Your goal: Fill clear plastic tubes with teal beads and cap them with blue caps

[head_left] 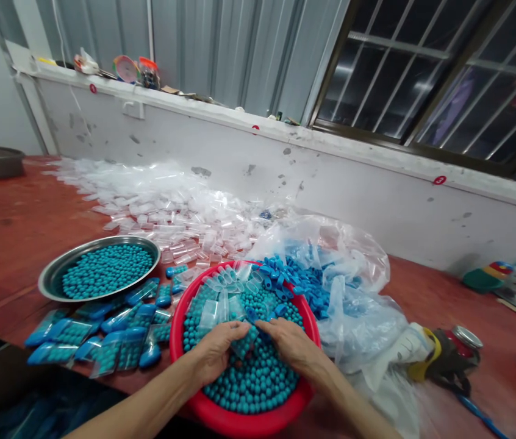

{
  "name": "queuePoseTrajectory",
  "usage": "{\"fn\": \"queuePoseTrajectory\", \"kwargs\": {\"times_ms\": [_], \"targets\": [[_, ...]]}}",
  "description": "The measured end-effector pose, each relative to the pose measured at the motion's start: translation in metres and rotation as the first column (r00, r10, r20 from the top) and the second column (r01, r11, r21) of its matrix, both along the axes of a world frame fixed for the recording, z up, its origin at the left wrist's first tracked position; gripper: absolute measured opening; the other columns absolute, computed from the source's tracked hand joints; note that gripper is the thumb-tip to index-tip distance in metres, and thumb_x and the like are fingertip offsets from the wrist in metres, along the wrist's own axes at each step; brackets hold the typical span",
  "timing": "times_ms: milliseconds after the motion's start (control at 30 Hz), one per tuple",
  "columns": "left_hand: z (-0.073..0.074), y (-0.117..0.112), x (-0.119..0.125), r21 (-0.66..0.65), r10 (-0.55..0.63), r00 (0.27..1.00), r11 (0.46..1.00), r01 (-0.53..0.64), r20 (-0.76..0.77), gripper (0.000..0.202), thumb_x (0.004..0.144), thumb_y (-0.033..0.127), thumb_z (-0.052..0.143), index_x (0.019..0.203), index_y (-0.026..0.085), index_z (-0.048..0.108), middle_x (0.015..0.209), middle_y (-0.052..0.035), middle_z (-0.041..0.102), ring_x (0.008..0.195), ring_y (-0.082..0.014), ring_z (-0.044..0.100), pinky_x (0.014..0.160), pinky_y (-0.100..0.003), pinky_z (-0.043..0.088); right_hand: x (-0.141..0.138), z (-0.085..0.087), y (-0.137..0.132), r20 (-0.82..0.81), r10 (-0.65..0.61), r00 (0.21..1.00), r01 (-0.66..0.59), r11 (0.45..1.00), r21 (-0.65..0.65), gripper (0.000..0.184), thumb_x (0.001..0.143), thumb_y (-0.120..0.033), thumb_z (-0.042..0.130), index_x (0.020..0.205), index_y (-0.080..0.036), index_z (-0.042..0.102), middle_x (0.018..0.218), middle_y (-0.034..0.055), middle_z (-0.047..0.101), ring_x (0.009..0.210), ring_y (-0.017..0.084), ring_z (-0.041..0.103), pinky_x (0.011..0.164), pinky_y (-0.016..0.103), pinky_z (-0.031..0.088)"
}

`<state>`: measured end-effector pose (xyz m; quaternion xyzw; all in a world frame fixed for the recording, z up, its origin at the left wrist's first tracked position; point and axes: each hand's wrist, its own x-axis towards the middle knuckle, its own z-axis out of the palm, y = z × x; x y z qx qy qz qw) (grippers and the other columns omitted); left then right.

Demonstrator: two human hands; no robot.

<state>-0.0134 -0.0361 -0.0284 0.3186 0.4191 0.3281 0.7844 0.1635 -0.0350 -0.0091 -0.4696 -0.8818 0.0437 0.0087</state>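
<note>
Both my hands meet over a red bowl [180, 317] full of small teal balls [253, 384]. My left hand [219, 347] grips a clear tube [245, 345] filled with teal balls. My right hand [288, 342] pinches the same tube's other end, fingers closed; whether it holds a blue cap there is hidden. Empty clear tubes [221, 299] and blue caps [276, 271] lie at the bowl's far side.
A metal plate [52, 277] of teal balls stands left. Filled, capped tubes [102, 341] lie before it. A pile of empty clear tubes [161, 207] spreads behind. A plastic bag [354, 305] of blue caps sits right, with a can [466, 338] beyond it.
</note>
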Motion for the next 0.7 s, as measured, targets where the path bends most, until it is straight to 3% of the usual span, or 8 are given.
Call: {"fn": "queuePoseTrajectory", "kwargs": {"times_ms": [167,267,400,500,600,700], "targets": [[0.005,-0.006,-0.005,-0.017,-0.026,0.999,1.0,0.026,-0.027,0.042,0.054,0.042,0.068,0.082,0.018,0.047,0.064,0.0029,0.057,0.056,-0.0134,0.054,0.048,-0.023,0.033,-0.015,-0.017,0.014,0.175,0.067,0.982,-0.104,0.972,0.211,0.023,0.088,-0.014,0.038,0.091,-0.023,0.059,0.079,0.0031,0.057,0.073,0.017,0.052,0.059,0.025,0.035],[0.006,-0.01,-0.008,0.028,0.016,0.999,0.999,-0.015,-0.041,0.037,0.056,0.038,0.066,0.08,0.018,0.047,0.066,0.0023,0.057,0.059,-0.0127,0.053,0.051,-0.023,0.034,-0.016,-0.015,0.015,0.207,0.057,0.977,-0.108,0.964,0.244,0.021,0.087,-0.011,0.038,0.084,-0.02,0.057,0.08,0.0033,0.057,0.072,0.017,0.052,0.059,0.026,0.036],[0.004,-0.013,-0.005,0.234,0.138,0.989,0.964,-0.123,-0.049,0.033,0.059,0.036,0.065,0.081,0.018,0.048,0.058,0.0055,0.051,0.052,-0.008,0.044,0.05,-0.021,0.028,-0.015,-0.003,0.014,0.189,-0.02,0.982,-0.035,0.959,0.282,0.02,0.085,-0.008,0.04,0.092,-0.019,0.056,0.084,0.0054,0.058,0.076,0.02,0.052,0.062,0.029,0.037],[0.001,-0.012,-0.003,0.378,0.152,0.984,0.92,-0.107,-0.093,0.032,0.06,0.036,0.064,0.083,0.018,0.051,0.057,0.0065,0.048,0.054,-0.0085,0.043,0.053,-0.021,0.029,-0.016,-0.001,0.016,0.207,-0.106,0.973,0.029,0.939,0.343,0.02,0.084,-0.009,0.042,0.093,-0.02,0.056,0.086,0.0073,0.057,0.08,0.023,0.05,0.064,0.032,0.036],[-0.003,-0.01,-0.003,0.452,0.196,0.964,0.887,-0.097,-0.178,0.03,0.063,0.037,0.061,0.085,0.018,0.052,0.056,0.0066,0.046,0.054,-0.0099,0.042,0.053,-0.022,0.029,-0.016,-0.005,0.021,0.238,-0.109,0.965,0.021,0.94,0.341,0.019,0.083,-0.009,0.042,0.08,-0.019,0.058,0.082,0.0073,0.056,0.078,0.022,0.05,0.064,0.032,0.036],[-0.004,-0.009,-0.004,0.513,0.234,0.942,0.854,-0.081,-0.242,0.027,0.066,0.037,0.057,0.085,0.018,0.053,0.055,0.0071,0.043,0.053,-0.0096,0.039,0.052,-0.022,0.028,-0.014,-0.008,0.026,0.223,-0.099,0.97,0.015,0.936,0.352,0.02,0.082,-0.006,0.04,0.079,-0.017,0.057,0.084,0.0087,0.056,0.081,0.023,0.049,0.07,0.035,0.036]]}}
